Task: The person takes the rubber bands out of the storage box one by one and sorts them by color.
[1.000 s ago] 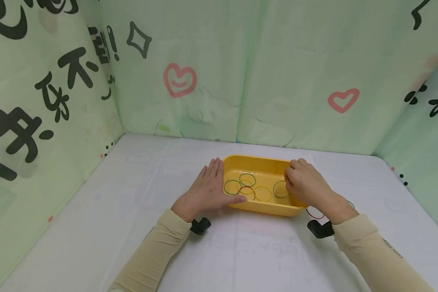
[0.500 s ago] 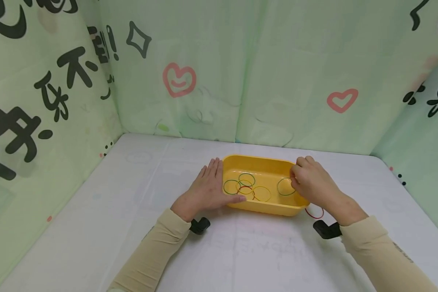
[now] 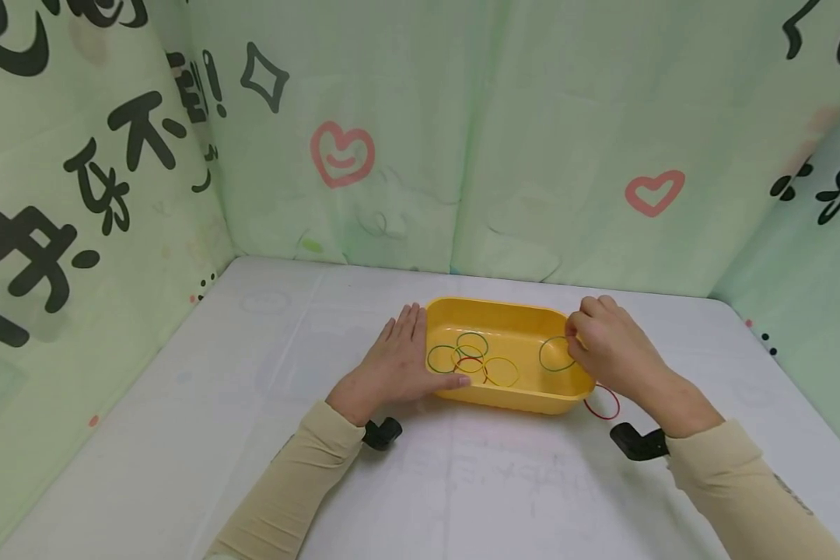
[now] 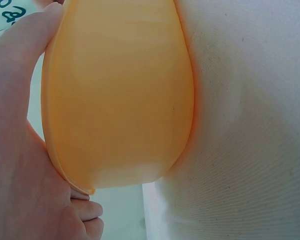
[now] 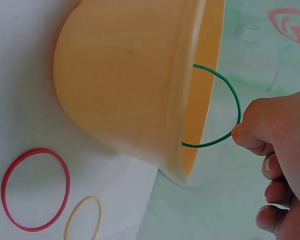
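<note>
A yellow plastic tray (image 3: 511, 400) sits on the white table. My left hand (image 3: 392, 365) lies along its left end, fingers straight, thumb on the near rim; the left wrist view shows the tray wall (image 4: 120, 95) close beside that hand (image 4: 20, 120). Over the tray's right end, my right hand (image 3: 616, 346) pinches a green rubber band (image 5: 239, 105) between thumb and forefinger. The band hangs as an open loop, and the tray rim hides part of it in the right wrist view. Several green, yellow and red rubber bands lie on the tray floor, partly overlapping.
Outside the tray's right end, a red rubber band (image 5: 68, 180) lies on the table (image 3: 420, 482). Near it is a yellow rubber band (image 5: 99, 215), cut off by the frame in the right wrist view. A pale green printed curtain (image 3: 476, 155) encloses the table behind.
My right hand has moved right and slightly up, drawing the green rubber band toward the tray's right end. The left hand and the tray have stayed in place.
</note>
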### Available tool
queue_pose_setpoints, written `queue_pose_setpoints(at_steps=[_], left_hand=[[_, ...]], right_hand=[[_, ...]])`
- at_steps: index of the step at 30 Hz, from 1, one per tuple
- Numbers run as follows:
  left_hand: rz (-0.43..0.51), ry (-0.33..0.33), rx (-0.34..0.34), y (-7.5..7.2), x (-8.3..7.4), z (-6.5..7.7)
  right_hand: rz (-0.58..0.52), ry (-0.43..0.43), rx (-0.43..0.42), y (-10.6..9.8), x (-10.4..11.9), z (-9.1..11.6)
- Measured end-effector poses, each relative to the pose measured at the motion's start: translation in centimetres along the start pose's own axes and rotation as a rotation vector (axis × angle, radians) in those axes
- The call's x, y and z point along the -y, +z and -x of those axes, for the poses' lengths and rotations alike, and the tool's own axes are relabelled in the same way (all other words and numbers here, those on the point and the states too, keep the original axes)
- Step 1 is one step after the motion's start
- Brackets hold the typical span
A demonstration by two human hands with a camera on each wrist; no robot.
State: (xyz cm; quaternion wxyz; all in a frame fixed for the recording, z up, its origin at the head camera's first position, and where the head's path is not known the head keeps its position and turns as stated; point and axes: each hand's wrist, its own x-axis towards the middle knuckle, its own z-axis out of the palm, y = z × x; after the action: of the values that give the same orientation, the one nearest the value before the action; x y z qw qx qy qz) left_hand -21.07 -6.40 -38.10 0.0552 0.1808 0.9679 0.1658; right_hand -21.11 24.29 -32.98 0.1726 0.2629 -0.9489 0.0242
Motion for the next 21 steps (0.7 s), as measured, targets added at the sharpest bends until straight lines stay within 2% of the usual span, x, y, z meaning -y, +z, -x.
queue_pose_setpoints(at_steps=[5, 12, 21], left_hand=[[-0.002, 0.001, 0.002, 0.0, 0.0, 0.1], [-0.001, 0.004, 0.001, 0.0, 0.0, 0.0], [0.0, 0.0, 0.006, -0.1, 0.0, 0.1]], right_hand=[[-0.011, 0.003, -0.015, -0.5, -0.3, 0.3], [-0.008, -0.041, -0.097, -0.7, -0.8, 0.5], [-0.006, -0.033, -0.125, -1.0, -1.4, 1.0]])
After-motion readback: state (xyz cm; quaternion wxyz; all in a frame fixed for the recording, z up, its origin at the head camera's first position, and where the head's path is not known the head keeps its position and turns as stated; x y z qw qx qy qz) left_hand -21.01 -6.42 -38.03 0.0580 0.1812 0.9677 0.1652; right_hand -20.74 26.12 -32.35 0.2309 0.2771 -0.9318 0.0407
